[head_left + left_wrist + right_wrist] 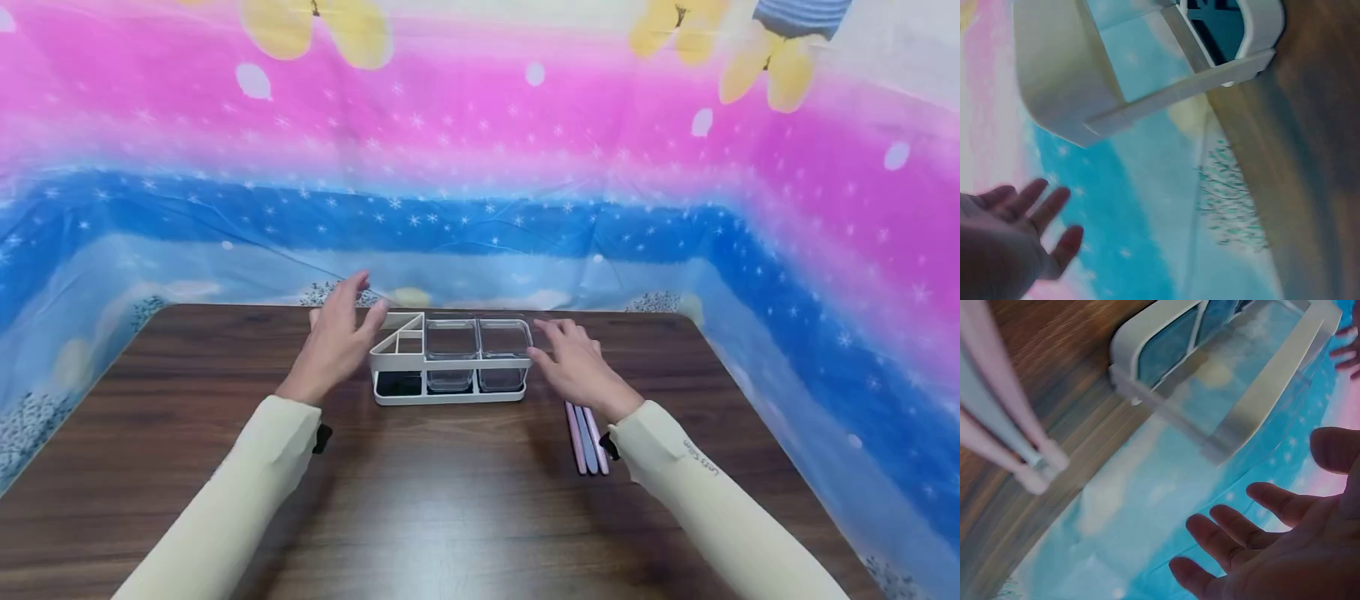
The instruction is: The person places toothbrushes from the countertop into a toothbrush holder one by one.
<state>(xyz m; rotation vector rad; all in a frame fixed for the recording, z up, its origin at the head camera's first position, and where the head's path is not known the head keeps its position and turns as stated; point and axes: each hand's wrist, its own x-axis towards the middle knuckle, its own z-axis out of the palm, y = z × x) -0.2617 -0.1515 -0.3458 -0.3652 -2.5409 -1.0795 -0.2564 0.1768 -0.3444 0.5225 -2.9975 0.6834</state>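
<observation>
A white-framed toothbrush-holder-like rack (472, 364) stands on the table, with two clear square cups (452, 340) side by side in its middle and right sections. Its left section is split by a slanted divider, over a dark base. My left hand (333, 342) hovers just beyond the rack's left end, fingers spread and apart from it in the left wrist view. At the opposite end is my right hand (577, 367), its fingers loosely extended near the rack's rim. Neither hand holds anything.
Three slim sticks (587, 442), two pink and one grey, lie side by side on the brown wooden table (450, 500), below the right hand. A colourful printed cloth (480, 158) hangs along the back and sides of the table.
</observation>
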